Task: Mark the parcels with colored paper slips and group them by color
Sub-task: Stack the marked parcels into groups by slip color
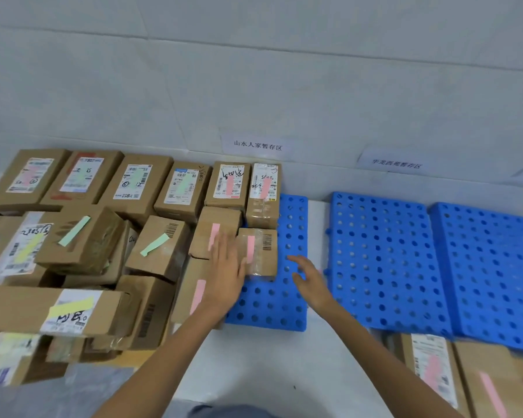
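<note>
- Left hand [227, 273]: fingers straight and together, palm down, gripping nothing. It lies against the left edge of the small parcel [266, 259], with its fingertips over the neighbouring parcel [216, 220].
- Right hand [310, 280]: fingers spread and loosely bent, empty. It hovers over the blue pallet [287, 309], just right of the small parcel and not touching it.
- Small parcel: sits on the left part of the blue pallet, with a pink slip [250, 247] on top and a barcode label beside the slip.
- Pink group: the neighbouring parcel, two wall parcels [228, 184] behind it, and a long parcel [194, 285] in front all carry pink slips.
- Green-slip parcels [73, 233] lie left of the pink group.
- Yellow-slip parcels [70, 307] lie further left, at the front.
- Lower right: two more parcels [432, 366] with pink slips, in front of two further pallets [381, 267].
- Wall signs [257, 144]: two paper labels above the pallets; the right one is blurred.
</note>
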A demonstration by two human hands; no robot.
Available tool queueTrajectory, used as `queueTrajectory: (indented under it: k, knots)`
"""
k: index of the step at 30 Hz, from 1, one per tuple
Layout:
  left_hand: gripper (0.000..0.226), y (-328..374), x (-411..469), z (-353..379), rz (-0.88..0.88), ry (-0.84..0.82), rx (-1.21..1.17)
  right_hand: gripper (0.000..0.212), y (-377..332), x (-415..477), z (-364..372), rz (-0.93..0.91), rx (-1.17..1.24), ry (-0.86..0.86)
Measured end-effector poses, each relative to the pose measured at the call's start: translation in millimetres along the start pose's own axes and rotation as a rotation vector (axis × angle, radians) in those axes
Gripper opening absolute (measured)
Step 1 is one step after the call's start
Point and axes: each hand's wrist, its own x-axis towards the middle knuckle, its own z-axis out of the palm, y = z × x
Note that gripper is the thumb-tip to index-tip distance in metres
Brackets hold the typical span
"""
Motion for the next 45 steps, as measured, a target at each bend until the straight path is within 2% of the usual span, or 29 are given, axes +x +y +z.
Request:
queueTrajectory:
  k: [4, 7, 9, 14, 18, 20, 24, 27, 32, 35, 37, 39, 45]
  knots:
    - [0.044, 67.1, -26.4, 22.6, 0.189, -0.008, -0.192, 0.032, 37.9, -42.9, -62.7, 0.019, 0.048, 0.152]
    - [0.039, 118.3, -62.2, 59.8, 0.343, -0.131, -0.238, 0.03, 83.1, -85.8, -117.1, 0.066, 0.003, 0.296]
    - [0.038, 150.6, -88.0, 85.1, 0.384, -0.238, -0.3, 0.029, 118.9, -117.7, -148.7, 0.136, -0.052, 0.36]
    - [0.046, 218.1, -144.8, 139.5, 0.268, -0.529, -0.301, 0.03, 190.8, -188.0, -192.6, 0.225, -0.231, 0.285]
    - [0.056, 254.7, -175.4, 166.3, 0.163, -0.709, -0.218, 0.033, 212.8, -212.7, -198.1, 0.215, -0.261, 0.218]
    - [0.06, 266.1, -186.3, 170.2, 0.124, -0.75, -0.265, 0.037, 217.9, -214.1, -198.6, 0.198, -0.232, 0.194]
    - [0.062, 279.4, -195.2, 167.3, 0.018, -0.714, -0.389, 0.043, 215.2, -212.2, -193.4, 0.204, -0.073, 0.137]
    - [0.063, 288.5, -194.8, 161.5, -0.067, -0.757, -0.419, 0.046, 214.3, -209.9, -190.5, 0.257, 0.04, 0.156]
    - [0.063, 274.0, -189.7, 166.0, -0.2, -0.758, -0.413, 0.042, 213.9, -206.0, -190.0, 0.284, 0.009, 0.217]
    - [0.059, 274.5, -188.3, 161.1, -0.242, -0.744, -0.577, 0.028, 210.0, -204.1, -190.7, 0.265, 0.177, 0.223]
    - [0.05, 270.7, -186.7, 157.0, -0.288, -0.661, -0.672, 0.02, 206.0, -203.1, -187.9, 0.26, 0.33, 0.204]
    - [0.041, 263.2, -185.5, 147.4, -0.296, -0.549, -0.714, 0.025, 196.9, -205.0, -184.1, 0.244, 0.415, 0.204]
    - [0.034, 214.9, -179.4, 79.7, -0.226, -0.195, -0.661, 0.027, 134.5, -185.7, -148.3, 0.035, 0.469, 0.101]
